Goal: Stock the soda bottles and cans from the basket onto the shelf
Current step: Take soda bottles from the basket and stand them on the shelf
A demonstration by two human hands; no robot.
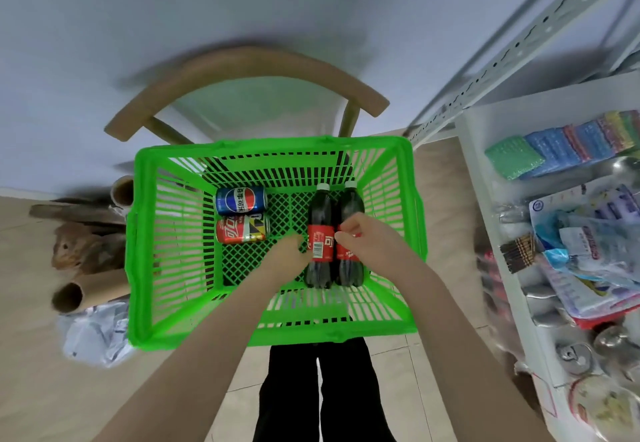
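Two cola bottles (pixel 320 214), two cans (pixel 241 214), one basket (pixel 270 151), right fingers (pixel 346 236) gripping right bottle (pixel 353 206), left fingers (pixel 295 244) unclear

The right hand (pixel 363 237) curls round a dark red-labelled plastic cola bottle (pixel 350 206) in the green lattice plastic basket (pixel 145 233). The left hand (pixel 289 254) touches the twin bottle (pixel 320 209). A blue can (pixel 241 200) and a red can (pixel 242 228) lie beyond it.
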